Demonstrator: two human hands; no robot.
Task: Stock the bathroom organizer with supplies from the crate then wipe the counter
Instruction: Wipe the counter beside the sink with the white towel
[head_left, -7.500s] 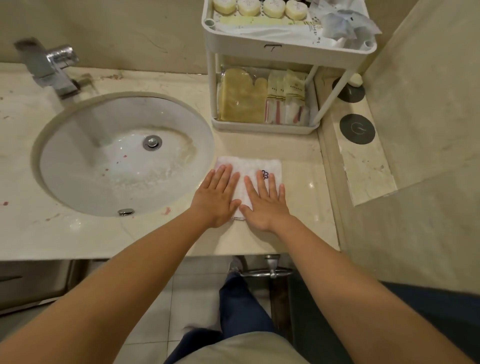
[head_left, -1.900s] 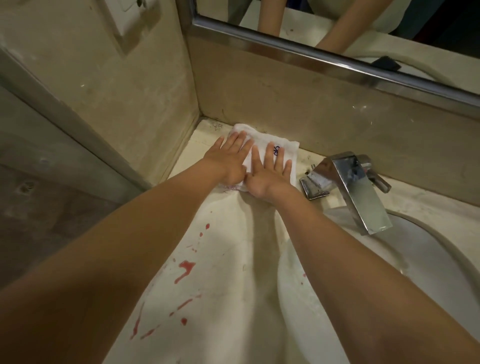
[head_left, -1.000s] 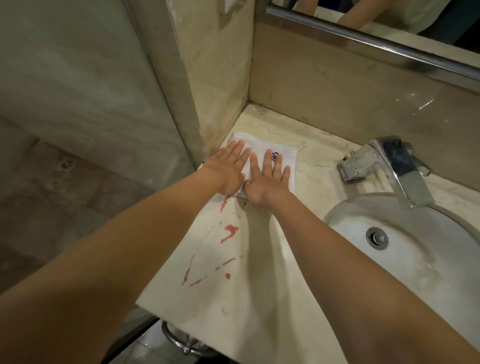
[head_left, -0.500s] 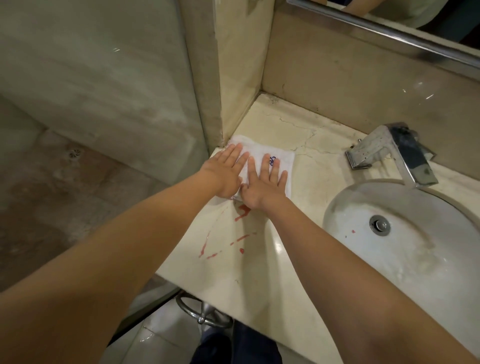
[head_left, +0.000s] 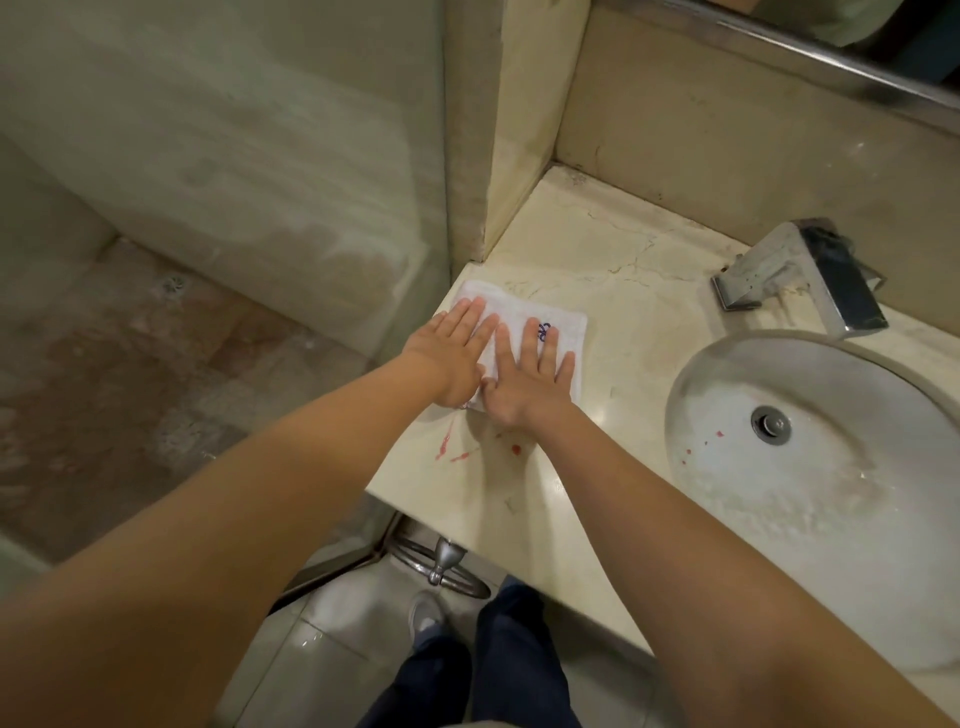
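A folded white cloth (head_left: 567, 332) with a small blue mark lies on the cream marble counter (head_left: 618, 291), close to its left edge. My left hand (head_left: 453, 355) presses flat on the cloth's left part, fingers straight. Beside it, my right hand (head_left: 527, 378) lies flat on the cloth's right part. Red smears (head_left: 457, 451) mark the counter just below my wrists. The organizer and the crate are out of view.
A white oval sink (head_left: 810, 467) with red specks fills the right side, with a chrome faucet (head_left: 810, 275) behind it. A wall corner and a glass panel (head_left: 260, 182) bound the counter on the left. A chrome ring (head_left: 441, 564) hangs under the counter's front edge.
Both hands have slid the cloth from the back corner toward the front of the counter, over part of the red smears. Fewer smears show now.
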